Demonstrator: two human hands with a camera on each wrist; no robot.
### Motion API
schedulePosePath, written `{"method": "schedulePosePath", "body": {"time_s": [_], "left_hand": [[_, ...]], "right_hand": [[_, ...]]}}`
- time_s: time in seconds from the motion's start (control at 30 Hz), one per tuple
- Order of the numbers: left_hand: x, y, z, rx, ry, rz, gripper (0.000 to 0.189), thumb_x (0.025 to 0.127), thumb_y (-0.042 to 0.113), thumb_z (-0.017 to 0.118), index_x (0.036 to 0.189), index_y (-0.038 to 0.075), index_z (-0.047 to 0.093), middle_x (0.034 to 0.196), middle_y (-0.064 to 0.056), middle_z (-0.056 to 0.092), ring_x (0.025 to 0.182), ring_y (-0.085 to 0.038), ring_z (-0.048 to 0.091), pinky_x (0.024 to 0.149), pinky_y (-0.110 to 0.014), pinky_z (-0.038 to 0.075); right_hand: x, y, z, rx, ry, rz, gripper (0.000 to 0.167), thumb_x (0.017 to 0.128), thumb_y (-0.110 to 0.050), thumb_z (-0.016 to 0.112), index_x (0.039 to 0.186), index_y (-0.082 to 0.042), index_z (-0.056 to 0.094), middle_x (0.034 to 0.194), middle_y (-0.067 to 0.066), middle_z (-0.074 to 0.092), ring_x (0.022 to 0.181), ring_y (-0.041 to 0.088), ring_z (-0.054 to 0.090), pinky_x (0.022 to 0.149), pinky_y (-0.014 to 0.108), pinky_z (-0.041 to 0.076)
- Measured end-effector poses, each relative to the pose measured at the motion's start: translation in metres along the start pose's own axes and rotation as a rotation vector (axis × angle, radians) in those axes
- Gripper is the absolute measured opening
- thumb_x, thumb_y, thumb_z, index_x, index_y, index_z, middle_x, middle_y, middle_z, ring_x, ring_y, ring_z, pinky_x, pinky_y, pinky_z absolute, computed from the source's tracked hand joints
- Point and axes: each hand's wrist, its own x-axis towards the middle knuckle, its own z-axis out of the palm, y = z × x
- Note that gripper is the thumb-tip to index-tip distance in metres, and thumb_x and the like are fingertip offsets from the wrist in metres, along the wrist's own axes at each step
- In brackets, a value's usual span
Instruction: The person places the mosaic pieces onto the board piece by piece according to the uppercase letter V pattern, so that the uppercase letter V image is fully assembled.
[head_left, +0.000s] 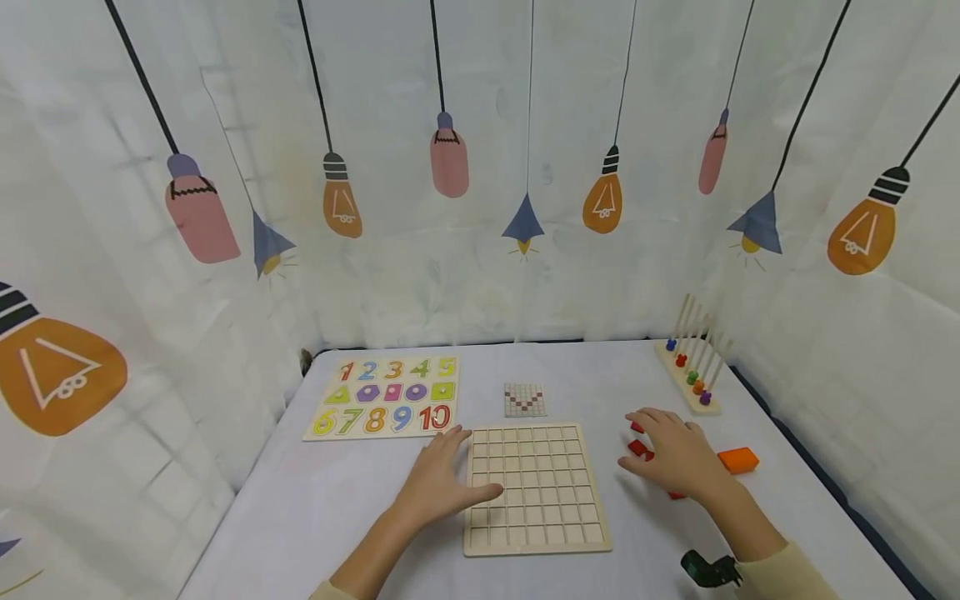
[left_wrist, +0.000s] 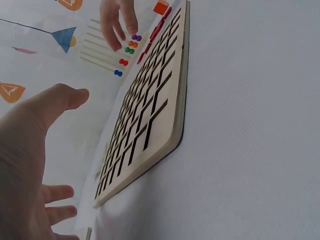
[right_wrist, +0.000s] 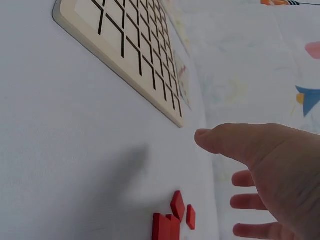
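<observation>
A square wooden grid board [head_left: 536, 487] lies on the white table in front of me. My left hand [head_left: 442, 483] hovers over its left edge, fingers spread, holding nothing. Several small red tiles [head_left: 637, 448] lie to the right of the board, seen closer in the right wrist view as flat red pieces [right_wrist: 177, 205]. Above them is my right hand [head_left: 671, 450], its fingers apart and nothing between thumb and fingers; it partly hides the tiles in the head view. An orange block [head_left: 738, 460] sits just right of that hand.
A number and shape puzzle board [head_left: 386, 396] lies at the back left. Behind the grid board is a small pattern card [head_left: 524, 400]. A peg rack [head_left: 690, 367] with coloured beads stands at the back right. Patterned curtains [head_left: 480, 283] enclose the table.
</observation>
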Motion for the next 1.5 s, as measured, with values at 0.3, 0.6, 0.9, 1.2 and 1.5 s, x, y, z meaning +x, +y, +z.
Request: {"method": "schedulePosePath", "body": {"time_s": [0.3, 0.6, 0.9, 1.2, 1.5], "left_hand": [[-0.008, -0.027, 0.003, -0.005, -0.100, 0.044, 0.116, 0.069, 0.075, 0.093, 0.162, 0.017, 0.056, 0.171, -0.008, 0.054, 0.167, -0.045, 0.035, 0.137, -0.076, 0.014], [-0.017, -0.035, 0.006, 0.020, -0.092, 0.082, 0.121, 0.066, 0.079, 0.093, 0.162, 0.015, 0.056, 0.173, -0.009, 0.051, 0.168, -0.047, 0.033, 0.136, -0.078, 0.014], [-0.023, -0.038, 0.011, 0.009, -0.080, 0.091, 0.125, 0.065, 0.080, 0.093, 0.165, 0.017, 0.053, 0.177, -0.010, 0.046, 0.170, -0.045, 0.028, 0.137, -0.076, 0.009], [-0.028, -0.039, 0.012, 0.027, -0.082, 0.104, 0.129, 0.062, 0.082, 0.093, 0.166, 0.017, 0.051, 0.178, -0.009, 0.044, 0.170, -0.045, 0.027, 0.137, -0.077, 0.008], [-0.030, -0.042, 0.014, 0.033, -0.080, 0.121, 0.135, 0.058, 0.084, 0.094, 0.167, 0.017, 0.051, 0.179, -0.009, 0.043, 0.170, -0.045, 0.028, 0.136, -0.078, 0.009]], "right_hand": [[-0.014, 0.010, 0.004, -0.033, -0.078, 0.068, 0.075, 0.084, -0.060, 0.091, 0.138, -0.012, 0.073, 0.139, 0.018, 0.072, 0.121, 0.040, 0.065, 0.097, 0.073, 0.058], [-0.031, 0.022, 0.011, -0.003, -0.071, 0.085, 0.065, 0.081, -0.056, 0.095, 0.128, -0.014, 0.076, 0.126, 0.009, 0.075, 0.108, 0.029, 0.063, 0.093, 0.064, 0.062], [-0.043, 0.032, 0.015, -0.035, -0.069, 0.128, 0.060, 0.080, -0.053, 0.095, 0.117, -0.011, 0.075, 0.120, 0.012, 0.075, 0.105, 0.031, 0.063, 0.094, 0.067, 0.063], [-0.051, 0.040, 0.017, -0.062, -0.068, 0.157, 0.051, 0.082, -0.055, 0.093, 0.102, -0.013, 0.071, 0.096, 0.000, 0.066, 0.092, 0.024, 0.056, 0.081, 0.057, 0.056], [-0.056, 0.047, 0.018, -0.034, -0.075, 0.203, 0.047, 0.082, -0.053, 0.094, 0.095, -0.014, 0.072, 0.095, 0.004, 0.068, 0.094, 0.028, 0.060, 0.089, 0.066, 0.055]]}}
